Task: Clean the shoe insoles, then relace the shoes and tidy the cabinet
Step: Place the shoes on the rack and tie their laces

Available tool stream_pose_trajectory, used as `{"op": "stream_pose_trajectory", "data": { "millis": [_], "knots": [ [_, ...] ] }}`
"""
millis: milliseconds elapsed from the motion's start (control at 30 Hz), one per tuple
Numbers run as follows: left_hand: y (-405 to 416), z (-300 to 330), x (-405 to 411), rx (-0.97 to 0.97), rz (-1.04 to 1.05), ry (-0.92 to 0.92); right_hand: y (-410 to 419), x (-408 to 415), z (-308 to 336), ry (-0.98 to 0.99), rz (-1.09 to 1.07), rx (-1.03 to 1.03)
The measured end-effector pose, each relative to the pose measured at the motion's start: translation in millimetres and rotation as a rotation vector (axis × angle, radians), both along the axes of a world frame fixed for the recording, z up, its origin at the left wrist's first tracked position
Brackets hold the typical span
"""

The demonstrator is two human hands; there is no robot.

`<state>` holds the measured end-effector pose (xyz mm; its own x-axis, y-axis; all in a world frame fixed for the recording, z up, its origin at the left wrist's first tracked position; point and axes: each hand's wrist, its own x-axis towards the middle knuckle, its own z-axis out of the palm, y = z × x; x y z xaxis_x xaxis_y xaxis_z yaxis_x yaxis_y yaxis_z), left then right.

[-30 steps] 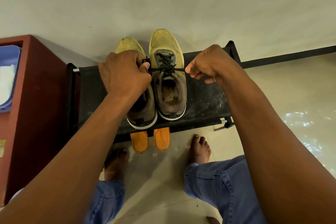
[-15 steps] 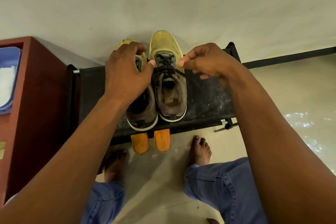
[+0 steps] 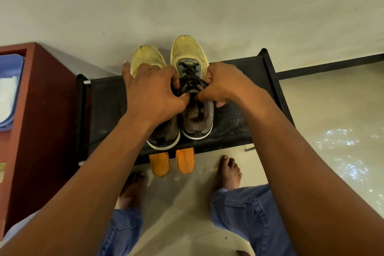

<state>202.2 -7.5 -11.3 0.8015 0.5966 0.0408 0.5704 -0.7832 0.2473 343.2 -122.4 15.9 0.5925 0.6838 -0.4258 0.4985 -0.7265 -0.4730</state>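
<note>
On the black rack [image 3: 232, 122], left hand [image 3: 153, 95] and right hand [image 3: 224, 85] pinch the right shoe's lace [image 3: 192, 78].

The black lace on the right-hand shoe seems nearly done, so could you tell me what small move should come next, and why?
Probably draw the two ends apart to snug the crossing. Both hands, left and right, pinch the black lace close together over the tongue of the right-hand shoe, and no finished bow shows.

place: home, by the shoe rack [image 3: 116, 106] | signs: plain wall [image 3: 187, 2], tiled floor [image 3: 182, 203], red-brown wooden cabinet [image 3: 41, 110], bare feet [image 3: 228, 172]
</note>
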Motion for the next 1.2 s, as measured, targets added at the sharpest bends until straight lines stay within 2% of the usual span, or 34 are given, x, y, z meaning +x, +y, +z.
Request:
{"op": "stream_pose_trajectory", "data": {
  "millis": [467,700,833,933,1033,1200],
  "knots": [
    [-23.3,-2.3,13.4,-0.019,-0.099,-0.204,-9.4,14.1,7.8,0.099,-0.117,-0.008],
    [-34.1,-5.6,15.0,-0.022,-0.111,-0.184,-12.4,21.2,9.5,0.097,-0.131,-0.079],
    [-23.1,-1.6,10.7,-0.051,-0.126,-0.19,-16.4,24.0,18.0,0.12,-0.054,-0.066],
    [-10.0,5.1,3.3,-0.125,-0.142,-0.286,-15.0,22.6,23.9,0.083,0.044,0.057],
    [5.7,12.4,-10.2,-0.218,-0.134,-0.425,-3.8,14.0,21.3,0.063,0.04,0.274],
    [37.1,21.7,-38.0,-0.24,0.063,-0.391,19.6,-8.5,18.3,0.037,0.074,0.432]
  ]
}}
